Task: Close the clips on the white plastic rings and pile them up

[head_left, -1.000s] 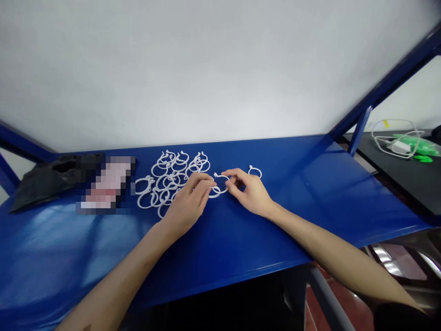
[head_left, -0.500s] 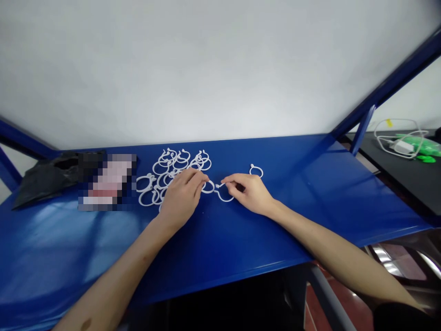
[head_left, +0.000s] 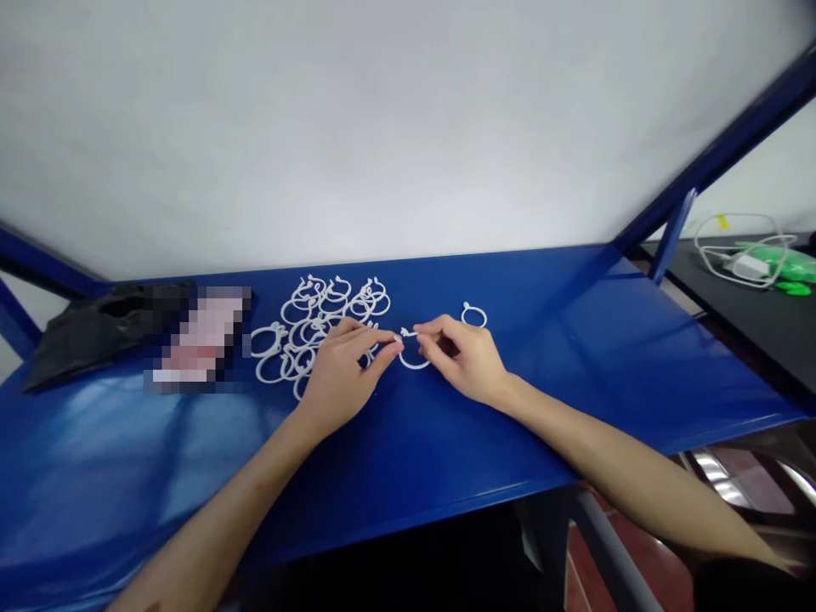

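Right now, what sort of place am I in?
Probably an indoor work corner, perhaps at home: a blue table by a pale wall, with white rings spread on it, and a red tiled floor below.

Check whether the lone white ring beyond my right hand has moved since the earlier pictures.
No: against the back edge of the blue table, the lone white ring lies in the same spot.

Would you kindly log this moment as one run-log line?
left hand: pinching white ring | right hand: pinching same ring | loose rings: clustered beside left hand | lone ring: beyond right hand
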{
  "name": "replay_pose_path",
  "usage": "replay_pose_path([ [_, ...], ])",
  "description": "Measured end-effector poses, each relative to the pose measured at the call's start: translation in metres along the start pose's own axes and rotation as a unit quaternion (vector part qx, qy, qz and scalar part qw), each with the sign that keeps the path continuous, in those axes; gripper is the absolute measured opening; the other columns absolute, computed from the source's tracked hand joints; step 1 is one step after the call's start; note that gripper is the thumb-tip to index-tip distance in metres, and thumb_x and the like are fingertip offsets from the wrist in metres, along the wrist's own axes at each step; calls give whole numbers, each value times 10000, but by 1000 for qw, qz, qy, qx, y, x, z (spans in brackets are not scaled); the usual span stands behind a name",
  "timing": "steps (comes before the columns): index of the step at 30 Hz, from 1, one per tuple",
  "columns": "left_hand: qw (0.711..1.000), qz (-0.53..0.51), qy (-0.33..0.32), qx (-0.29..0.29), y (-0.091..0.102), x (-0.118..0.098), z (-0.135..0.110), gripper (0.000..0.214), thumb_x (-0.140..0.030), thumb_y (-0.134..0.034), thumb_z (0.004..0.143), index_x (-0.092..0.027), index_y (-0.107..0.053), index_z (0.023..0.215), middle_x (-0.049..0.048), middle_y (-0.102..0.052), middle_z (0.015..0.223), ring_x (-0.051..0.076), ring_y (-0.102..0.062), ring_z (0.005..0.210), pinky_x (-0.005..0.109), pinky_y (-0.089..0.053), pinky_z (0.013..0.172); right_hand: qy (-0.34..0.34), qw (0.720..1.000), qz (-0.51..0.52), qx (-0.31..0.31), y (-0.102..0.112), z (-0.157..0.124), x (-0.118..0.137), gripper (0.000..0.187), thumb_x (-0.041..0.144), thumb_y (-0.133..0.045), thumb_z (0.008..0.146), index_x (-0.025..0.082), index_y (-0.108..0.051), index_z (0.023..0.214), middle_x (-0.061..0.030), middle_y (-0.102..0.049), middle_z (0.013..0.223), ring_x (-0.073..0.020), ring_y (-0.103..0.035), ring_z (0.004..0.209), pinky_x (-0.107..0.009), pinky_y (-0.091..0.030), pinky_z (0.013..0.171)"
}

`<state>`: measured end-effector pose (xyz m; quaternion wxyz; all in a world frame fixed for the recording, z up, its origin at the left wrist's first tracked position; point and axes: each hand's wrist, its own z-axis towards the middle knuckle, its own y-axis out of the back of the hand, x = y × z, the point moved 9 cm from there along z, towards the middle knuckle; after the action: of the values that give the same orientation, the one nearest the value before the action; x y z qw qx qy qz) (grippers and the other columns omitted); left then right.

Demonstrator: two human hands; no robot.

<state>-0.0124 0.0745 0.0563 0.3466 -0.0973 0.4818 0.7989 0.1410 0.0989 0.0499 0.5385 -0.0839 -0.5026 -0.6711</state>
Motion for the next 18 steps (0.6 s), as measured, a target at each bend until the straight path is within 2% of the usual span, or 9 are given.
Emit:
replay_pose_path([
  [4, 997, -47, 61, 9, -2, 7, -2, 130, -316, -638, 930, -254, -752, 932, -5, -717, 822, 143, -611, 685, 297, -522, 663, 56, 998, 6, 30, -6, -2, 12, 179, 304, -526, 1014, 192, -664, 1001, -56, -746, 918, -143, -673, 766, -266, -523, 659],
  [8, 996, -59, 69, -22, 1, 6, -5, 142, -242, -623, 929, -247, -745, 856, -9, -699, 811, 123, -603, 653, 284, -526, 667, 89, 995, 12, 43, -7, -4, 18, 170, 297, -529, 1020, 196, -665, 1016, -65, -742, 929, -158, -676, 790, -297, -549, 701],
  [14, 998, -37, 3, -51, 3, -9, -9, 144, -156, -606, 916, -206, -678, 803, 0, -677, 771, 144, -630, 739, 288, -530, 697, 167, 983, -26, 67, -11, -11, 28, 201, 232, -472, 1038, 168, -648, 1112, -71, -714, 879, -166, -624, 756, -309, -535, 690],
  [18, 997, 8, -68, -29, 1, -17, -6, 133, -168, -585, 944, -213, -670, 852, 11, -698, 772, 177, -620, 802, 315, -526, 735, 190, 973, -79, 101, -18, -11, 29, 255, 218, -420, 1050, 153, -651, 1139, -75, -701, 873, -179, -613, 788, -322, -534, 723],
])
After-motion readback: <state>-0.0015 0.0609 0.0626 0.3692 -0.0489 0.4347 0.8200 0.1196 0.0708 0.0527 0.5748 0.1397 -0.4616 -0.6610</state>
